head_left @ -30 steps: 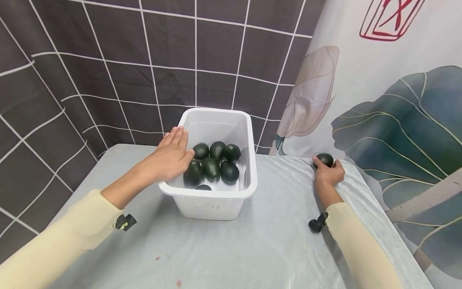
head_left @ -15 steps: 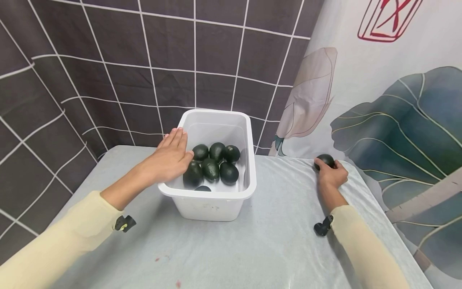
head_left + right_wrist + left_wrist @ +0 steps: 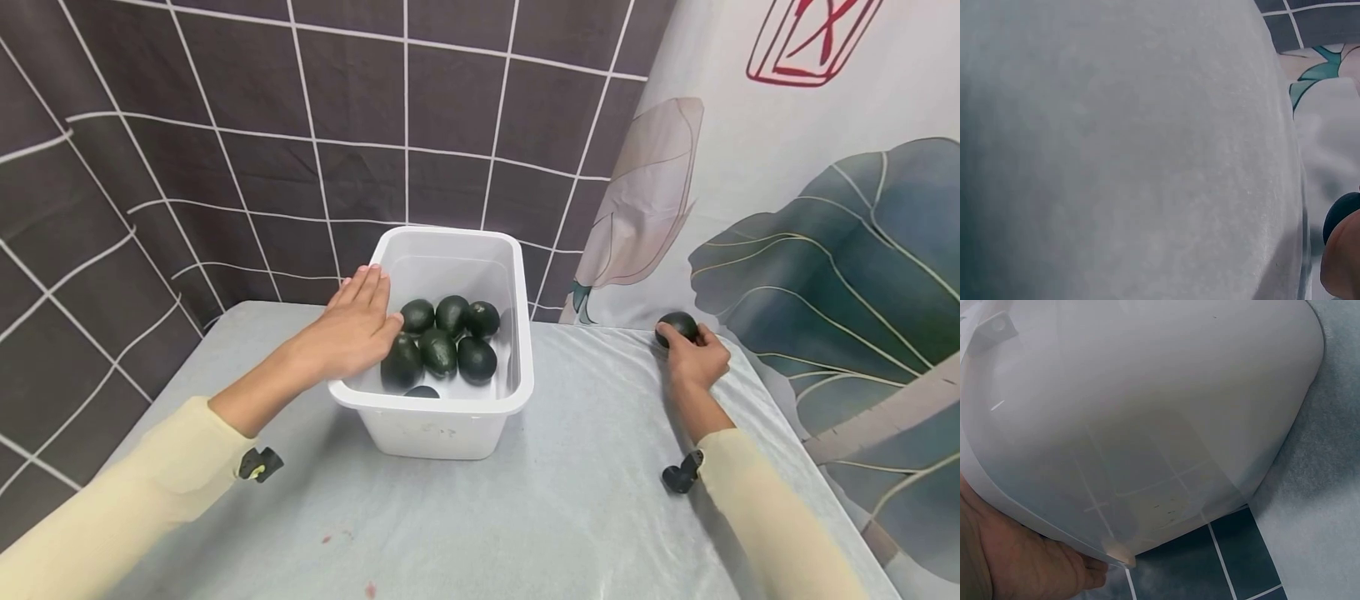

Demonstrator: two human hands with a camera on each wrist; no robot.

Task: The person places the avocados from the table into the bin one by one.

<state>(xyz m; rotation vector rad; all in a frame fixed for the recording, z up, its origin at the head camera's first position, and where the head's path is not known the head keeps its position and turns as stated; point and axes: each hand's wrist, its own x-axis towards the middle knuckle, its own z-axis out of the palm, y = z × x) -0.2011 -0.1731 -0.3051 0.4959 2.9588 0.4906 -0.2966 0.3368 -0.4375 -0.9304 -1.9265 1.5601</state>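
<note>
A white plastic bin point(image 3: 431, 433) stands mid-table, with several dark green avocados point(image 3: 438, 352) in it. My left hand point(image 3: 352, 329) lies flat on the bin's left rim, fingers straight. In the left wrist view, that hand point(image 3: 1035, 565) is against the rim, and the bin's outer wall point(image 3: 1147, 437) fills much of the picture. At the table's far right corner, my right hand point(image 3: 697, 362) holds a single avocado point(image 3: 678, 327) between thumb and fingers. Only part of this avocado point(image 3: 1339, 215) and a fingertip or thumb tip point(image 3: 1342, 259) show in the right wrist view.
A pale grey cloth covers the table point(image 3: 465, 525). Behind it hangs a dark curtain point(image 3: 360, 92) with white grid lines. To the right is a white cloth point(image 3: 750, 167) with a leaf print. The table's right edge runs close beside the right forearm.
My right hand has shifted slightly to the right, carrying the avocado with it; the avocado also sits a little higher in the picture. The left hand and the bin have stayed put.
</note>
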